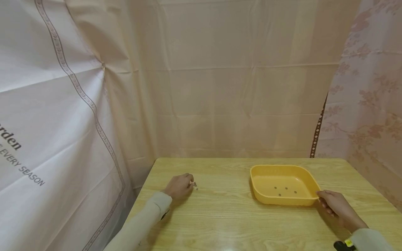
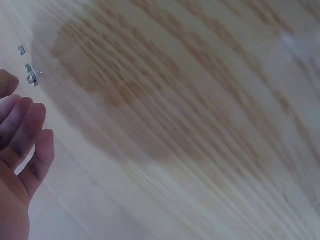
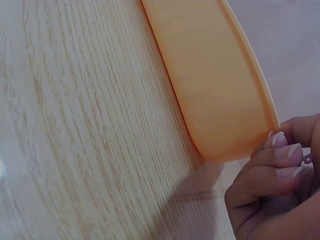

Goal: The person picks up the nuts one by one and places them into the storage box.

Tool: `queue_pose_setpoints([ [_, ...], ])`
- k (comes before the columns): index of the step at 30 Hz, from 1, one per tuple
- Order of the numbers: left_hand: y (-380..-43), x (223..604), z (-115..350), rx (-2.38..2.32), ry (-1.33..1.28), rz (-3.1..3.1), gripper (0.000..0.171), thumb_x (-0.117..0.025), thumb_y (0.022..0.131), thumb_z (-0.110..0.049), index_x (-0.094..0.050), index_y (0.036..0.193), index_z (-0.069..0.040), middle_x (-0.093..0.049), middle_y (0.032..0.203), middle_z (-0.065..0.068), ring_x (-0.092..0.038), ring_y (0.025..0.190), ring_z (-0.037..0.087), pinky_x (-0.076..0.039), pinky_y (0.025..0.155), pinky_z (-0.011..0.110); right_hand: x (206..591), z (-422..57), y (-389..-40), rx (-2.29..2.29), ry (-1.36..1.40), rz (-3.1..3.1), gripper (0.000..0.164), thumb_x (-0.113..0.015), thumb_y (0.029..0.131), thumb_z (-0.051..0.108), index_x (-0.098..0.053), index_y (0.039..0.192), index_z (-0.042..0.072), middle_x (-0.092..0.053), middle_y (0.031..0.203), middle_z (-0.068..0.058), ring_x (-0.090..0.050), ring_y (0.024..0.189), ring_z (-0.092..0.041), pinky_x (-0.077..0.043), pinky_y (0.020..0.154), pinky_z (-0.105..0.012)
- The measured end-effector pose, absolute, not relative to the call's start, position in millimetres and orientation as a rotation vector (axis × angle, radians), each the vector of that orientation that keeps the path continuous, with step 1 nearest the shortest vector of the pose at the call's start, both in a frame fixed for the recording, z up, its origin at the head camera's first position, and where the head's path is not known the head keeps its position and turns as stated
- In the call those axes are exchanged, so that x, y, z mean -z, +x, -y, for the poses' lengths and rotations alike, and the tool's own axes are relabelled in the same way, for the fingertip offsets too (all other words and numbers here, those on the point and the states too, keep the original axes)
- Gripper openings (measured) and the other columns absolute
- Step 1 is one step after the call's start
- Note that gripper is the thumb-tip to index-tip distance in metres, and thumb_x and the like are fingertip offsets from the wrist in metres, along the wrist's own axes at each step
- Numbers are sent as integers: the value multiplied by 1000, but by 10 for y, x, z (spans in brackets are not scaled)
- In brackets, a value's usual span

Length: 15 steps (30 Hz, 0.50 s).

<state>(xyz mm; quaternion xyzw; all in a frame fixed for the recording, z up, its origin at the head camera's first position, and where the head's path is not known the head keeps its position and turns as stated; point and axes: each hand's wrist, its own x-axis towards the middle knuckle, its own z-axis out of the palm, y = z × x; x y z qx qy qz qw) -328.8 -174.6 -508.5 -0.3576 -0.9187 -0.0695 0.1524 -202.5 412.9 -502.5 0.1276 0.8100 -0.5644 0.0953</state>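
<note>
My left hand point(image 1: 179, 186) hovers low over the left part of the table, fingers bent and fingertips beside a few small metal nuts point(image 1: 197, 189). In the left wrist view those nuts point(image 2: 31, 76) lie just beyond the fingertips point(image 2: 36, 112), with a gap between; no held thing shows there. At the right, my right hand point(image 1: 337, 205) pinches the near right corner of a yellow plastic tray point(image 1: 282, 201) by its rim. Several similar nuts point(image 1: 286, 188) are spread over the tray's floor. The right wrist view shows curled fingers point(image 3: 262, 185) at the tray's rim.
The tray stands on a light wood-grain table point(image 1: 220, 216). Hanging cloth encloses it: a beige curtain point(image 1: 235, 87) behind, a white printed cloth point(image 1: 62, 139) at the left and a floral one point(image 1: 370, 104) at the right.
</note>
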Motion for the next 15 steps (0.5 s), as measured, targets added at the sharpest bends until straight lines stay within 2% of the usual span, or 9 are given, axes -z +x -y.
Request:
queue_pose_setpoints([
  [7,-3335,5114,1770,153,-1005,2642,9,-67,99,-15,-71,102,-7,-68,90,3,-65,70,13,-55,62,28,5010,-4129,-2030,1675,381,-2398,38,-39,111,33,-55,84,12,-48,71,5,-43,56,-7,-42,52,-23],
  [15,-3330,5111,1727,148,-1016,2743,12,-70,100,-22,-74,108,-15,-68,93,-1,-65,77,12,-54,65,28,5015,-4125,-2023,1649,377,-2425,38,-39,111,33,-55,84,12,-48,70,5,-42,55,-7,-42,52,-24],
])
